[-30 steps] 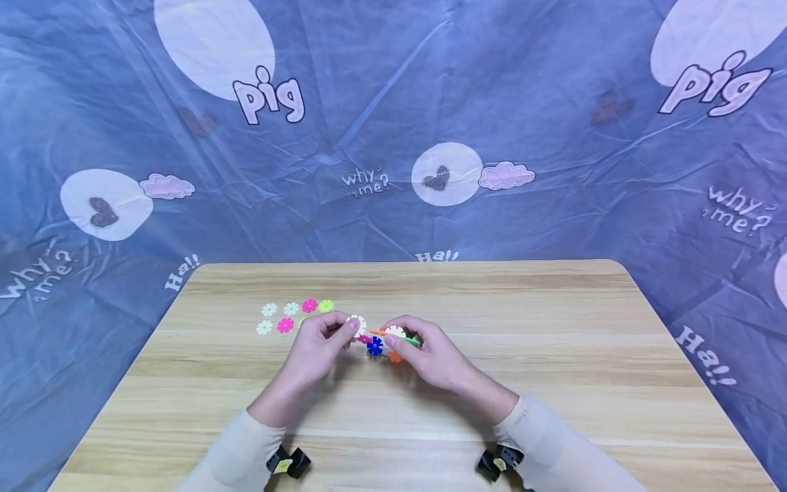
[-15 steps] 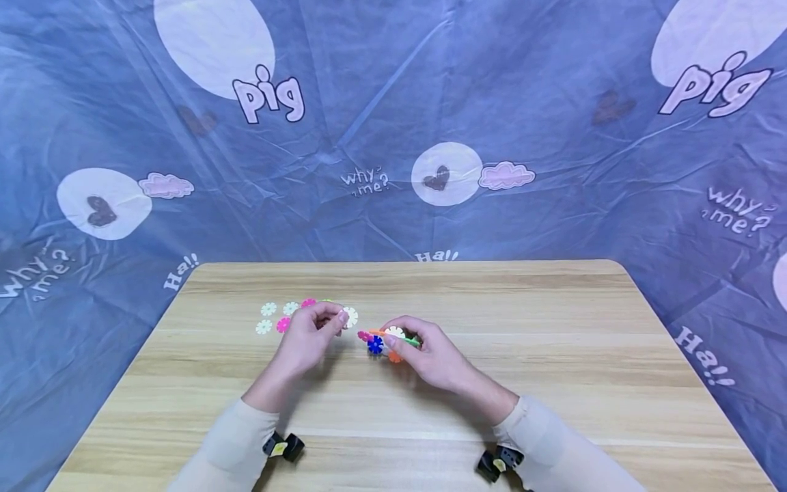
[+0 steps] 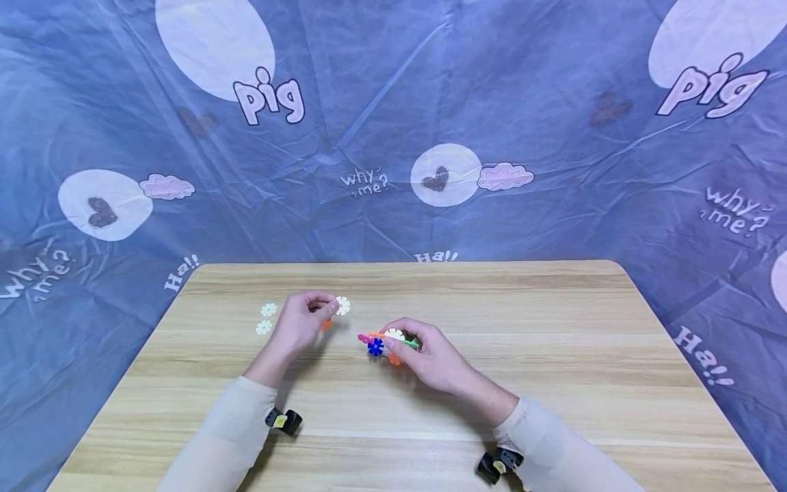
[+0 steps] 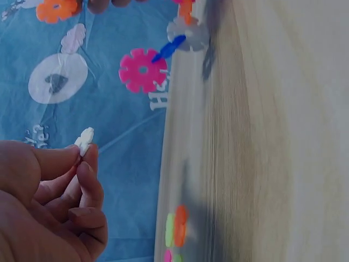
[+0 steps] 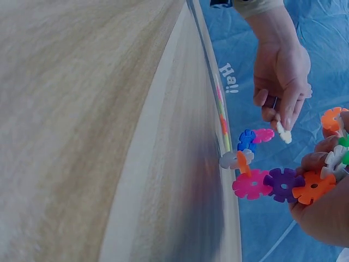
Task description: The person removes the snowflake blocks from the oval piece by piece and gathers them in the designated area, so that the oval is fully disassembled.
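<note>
My left hand pinches a white snowflake disc between thumb and fingertips, raised over the table. In the left wrist view this disc shows edge-on. My right hand grips a chain of interlocked snowflake discs. In the right wrist view the chain holds a purple disc, an orange disc, a pink disc and a blue disc, with clear, green and other discs partly behind the fingers. The white disc and the chain are apart.
On the wooden table, two pale discs lie left of my left hand and an orange disc just right of it. The left wrist view shows a light green disc there too. A blue printed cloth hangs behind.
My left hand has drawn back from the chain, leftward and farther from me, carrying the white disc over the loose discs and covering some. My right hand stays put with the chain.
</note>
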The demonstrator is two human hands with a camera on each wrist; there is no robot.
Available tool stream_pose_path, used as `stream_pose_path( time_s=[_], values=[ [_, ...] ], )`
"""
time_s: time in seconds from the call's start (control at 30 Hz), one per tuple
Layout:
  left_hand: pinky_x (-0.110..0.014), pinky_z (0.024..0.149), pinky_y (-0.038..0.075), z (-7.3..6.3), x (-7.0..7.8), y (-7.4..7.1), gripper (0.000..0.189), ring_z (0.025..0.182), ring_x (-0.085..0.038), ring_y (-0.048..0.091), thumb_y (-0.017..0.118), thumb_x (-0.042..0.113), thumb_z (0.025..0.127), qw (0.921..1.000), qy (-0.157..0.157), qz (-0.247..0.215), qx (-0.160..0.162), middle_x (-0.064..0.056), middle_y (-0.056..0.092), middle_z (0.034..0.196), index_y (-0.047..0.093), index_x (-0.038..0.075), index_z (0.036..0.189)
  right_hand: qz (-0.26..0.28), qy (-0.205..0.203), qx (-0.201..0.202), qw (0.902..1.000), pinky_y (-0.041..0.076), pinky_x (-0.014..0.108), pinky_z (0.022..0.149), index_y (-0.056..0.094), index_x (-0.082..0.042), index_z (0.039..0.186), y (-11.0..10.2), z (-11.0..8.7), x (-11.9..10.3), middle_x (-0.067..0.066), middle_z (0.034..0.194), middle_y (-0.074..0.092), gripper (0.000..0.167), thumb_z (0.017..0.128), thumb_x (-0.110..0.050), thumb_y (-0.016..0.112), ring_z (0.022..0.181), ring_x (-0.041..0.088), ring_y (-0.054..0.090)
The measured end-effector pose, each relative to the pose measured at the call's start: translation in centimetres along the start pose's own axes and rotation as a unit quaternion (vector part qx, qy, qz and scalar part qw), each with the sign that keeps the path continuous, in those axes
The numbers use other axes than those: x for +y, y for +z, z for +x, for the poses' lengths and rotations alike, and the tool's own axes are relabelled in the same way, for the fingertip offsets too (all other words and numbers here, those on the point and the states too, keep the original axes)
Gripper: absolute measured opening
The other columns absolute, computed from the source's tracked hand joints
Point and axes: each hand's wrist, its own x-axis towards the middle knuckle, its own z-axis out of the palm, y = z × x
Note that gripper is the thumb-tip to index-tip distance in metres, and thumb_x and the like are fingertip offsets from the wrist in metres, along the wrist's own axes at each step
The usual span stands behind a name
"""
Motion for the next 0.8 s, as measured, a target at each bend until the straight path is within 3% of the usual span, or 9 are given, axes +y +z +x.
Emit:
stream_pose_path(
  time_s=[0.2, 0.33, 0.6, 0.8],
  values=[
    [-0.035, 0.091, 0.058, 1.2, -0.2, 0.1, 0.022, 0.105, -0.027, 0.071, 0.072, 0.018, 0.104, 0.9994, -0.01, 0.032, 0.009, -0.015, 0.079, 0.116, 0.079, 0.003, 0.119, -0.003, 0.007, 0.001, 1.0, 0.056, 0.025, 0.068, 0.072, -0.006, 0.127, 0.1, -0.1, 0.0, 0.025, 0.097, 0.071, 0.025, 0.11, -0.022, 0.063, 0.081, 0.036, 0.066],
    [-0.043, 0.097, 0.059, 1.9, -0.5, 0.2, 0.022, 0.109, -0.03, 0.073, 0.071, 0.016, 0.104, 0.9988, -0.011, 0.047, 0.003, -0.017, 0.079, 0.119, 0.079, 0.003, 0.12, -0.006, 0.009, 0.002, 0.9999, 0.056, 0.025, 0.069, 0.072, -0.006, 0.128, 0.1, 0.0, 0.1, 0.024, 0.099, 0.072, 0.025, 0.11, -0.022, 0.063, 0.082, 0.034, 0.066],
    [-0.026, 0.071, 0.053, 3.2, -1.2, 0.4, 0.015, 0.089, -0.021, 0.067, 0.072, 0.011, 0.103, 0.9978, -0.008, 0.067, 0.001, -0.016, 0.079, 0.107, 0.08, 0.002, 0.112, -0.015, 0.006, 0.001, 0.9999, 0.055, 0.025, 0.069, 0.073, -0.007, 0.127, 0.2, 0.0, 0.1, 0.022, 0.098, 0.071, 0.024, 0.11, -0.022, 0.064, 0.08, 0.022, 0.063],
    [-0.025, 0.067, 0.051, 4.2, -1.7, 0.6, 0.011, 0.081, -0.017, 0.064, 0.075, 0.01, 0.1, 0.997, -0.017, 0.075, -0.005, -0.011, 0.077, 0.097, 0.08, 0.002, 0.107, -0.029, 0.0, 0.002, 0.9996, 0.053, 0.025, 0.073, 0.073, -0.008, 0.128, 0.3, 0.1, 0.1, 0.012, 0.104, 0.073, 0.025, 0.109, -0.022, 0.064, 0.083, 0.013, 0.06]
  ],
)
